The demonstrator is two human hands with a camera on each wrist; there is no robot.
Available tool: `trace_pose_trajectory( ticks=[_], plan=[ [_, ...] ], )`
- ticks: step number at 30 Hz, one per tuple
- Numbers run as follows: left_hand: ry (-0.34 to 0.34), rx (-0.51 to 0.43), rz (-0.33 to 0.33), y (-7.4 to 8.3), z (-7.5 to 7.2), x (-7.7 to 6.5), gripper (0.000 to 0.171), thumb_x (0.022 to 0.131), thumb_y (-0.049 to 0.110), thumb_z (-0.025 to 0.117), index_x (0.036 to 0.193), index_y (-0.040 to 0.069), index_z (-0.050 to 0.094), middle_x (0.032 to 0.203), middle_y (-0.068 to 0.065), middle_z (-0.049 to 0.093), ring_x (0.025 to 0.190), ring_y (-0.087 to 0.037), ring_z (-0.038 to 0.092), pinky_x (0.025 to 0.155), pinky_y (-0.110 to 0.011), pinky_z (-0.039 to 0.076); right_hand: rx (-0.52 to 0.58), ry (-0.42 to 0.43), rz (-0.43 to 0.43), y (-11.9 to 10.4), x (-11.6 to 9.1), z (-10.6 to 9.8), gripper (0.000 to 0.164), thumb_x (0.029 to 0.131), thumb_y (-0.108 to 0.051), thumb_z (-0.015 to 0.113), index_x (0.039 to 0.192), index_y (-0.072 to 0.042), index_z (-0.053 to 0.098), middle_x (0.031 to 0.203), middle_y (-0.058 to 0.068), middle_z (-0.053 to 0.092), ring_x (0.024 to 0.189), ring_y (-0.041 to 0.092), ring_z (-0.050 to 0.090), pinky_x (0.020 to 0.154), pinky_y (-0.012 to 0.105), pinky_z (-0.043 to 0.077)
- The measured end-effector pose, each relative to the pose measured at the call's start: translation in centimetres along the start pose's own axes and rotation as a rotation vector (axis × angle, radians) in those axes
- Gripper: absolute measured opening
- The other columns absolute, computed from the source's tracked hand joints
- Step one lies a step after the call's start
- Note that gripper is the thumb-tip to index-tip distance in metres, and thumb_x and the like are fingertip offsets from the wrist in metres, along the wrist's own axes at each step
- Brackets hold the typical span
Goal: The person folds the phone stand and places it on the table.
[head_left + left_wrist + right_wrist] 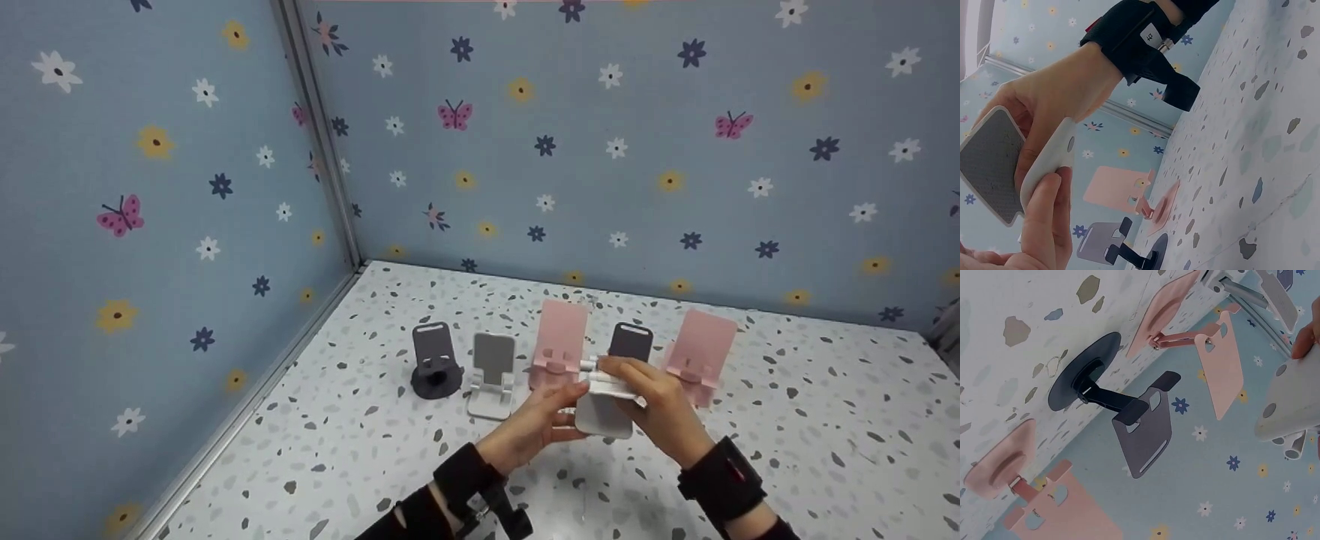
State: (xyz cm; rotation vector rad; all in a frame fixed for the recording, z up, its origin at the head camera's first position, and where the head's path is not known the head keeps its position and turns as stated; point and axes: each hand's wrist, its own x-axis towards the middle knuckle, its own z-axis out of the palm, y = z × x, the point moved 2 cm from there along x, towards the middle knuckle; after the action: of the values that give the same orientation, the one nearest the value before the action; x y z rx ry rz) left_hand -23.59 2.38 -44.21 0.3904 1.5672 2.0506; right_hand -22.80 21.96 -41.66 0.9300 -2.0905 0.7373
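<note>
Both hands hold a white phone stand (606,420) with a grey pad, up in front of a row of other stands. From its left side, my left hand (531,424) pinches the stand between thumb and fingers. My right hand (664,405) grips it from above and the right, covering part of it. In the left wrist view the grey pad (992,166) and the white base (1050,163) stand at an angle to each other. The right wrist view shows the white underside (1292,396) with round feet.
Behind the hands, several phone stands form a row on the speckled table (337,465): a dark one (433,352), a white one (493,367), a pink one (562,330), another dark one (631,341) and another pink one (703,345). Flowered walls (570,187) border the table.
</note>
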Motion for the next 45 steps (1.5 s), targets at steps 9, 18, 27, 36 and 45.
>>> trace_pose_trajectory(
  ticks=[9,18,27,36,45],
  plan=[
    [0.035,0.032,0.02,0.7,-0.5,0.1,0.058,0.107,0.03,0.059,0.152,-0.006,0.052,0.137,-0.019,0.069,0.106,-0.015,0.071,0.113,-0.041,0.059,0.338,-0.024,0.292,-0.2,-0.7,-0.7,0.055,0.096,0.006,0.068,0.15,-0.003,0.063,0.155,0.025,0.06,0.148,-0.005,0.046,0.117,0.011,0.037],
    [0.063,0.074,0.038,1.0,-0.9,0.0,0.06,0.106,0.021,0.062,0.155,-0.008,0.047,0.147,-0.024,0.063,0.12,-0.024,0.072,0.112,-0.042,0.06,0.673,-0.31,0.845,0.3,-1.7,-1.8,0.076,0.112,-0.015,0.056,0.172,0.002,0.013,0.168,0.034,0.032,0.156,0.048,0.037,0.128,0.055,0.04],
    [0.058,0.088,0.024,0.7,-1.1,-0.1,0.068,0.102,0.022,0.067,0.159,-0.007,0.044,0.152,-0.024,0.059,0.121,-0.023,0.07,0.115,-0.045,0.058,1.029,-0.458,0.996,1.2,-2.8,-1.3,0.085,0.118,-0.032,0.046,0.167,0.015,-0.006,0.169,0.039,0.021,0.127,0.008,0.06,0.109,0.024,0.057],
    [0.043,0.096,0.025,0.7,-1.2,-0.3,0.067,0.103,0.02,0.067,0.159,-0.008,0.043,0.15,-0.024,0.061,0.122,-0.023,0.071,0.115,-0.045,0.057,1.041,-0.43,0.995,0.8,-2.7,-1.3,0.084,0.118,-0.026,0.049,0.165,0.017,-0.005,0.17,0.045,0.011,0.121,0.004,0.062,0.108,0.025,0.059],
    [0.065,0.091,0.033,0.6,-1.3,-0.5,0.072,0.099,0.012,0.069,0.161,-0.008,0.04,0.154,-0.025,0.059,0.119,-0.021,0.07,0.111,-0.042,0.06,1.052,-0.429,0.957,0.5,-2.5,-1.2,0.086,0.115,-0.019,0.056,0.164,0.019,-0.004,0.165,0.048,0.02,0.125,0.002,0.063,0.11,0.027,0.059]
  ],
)
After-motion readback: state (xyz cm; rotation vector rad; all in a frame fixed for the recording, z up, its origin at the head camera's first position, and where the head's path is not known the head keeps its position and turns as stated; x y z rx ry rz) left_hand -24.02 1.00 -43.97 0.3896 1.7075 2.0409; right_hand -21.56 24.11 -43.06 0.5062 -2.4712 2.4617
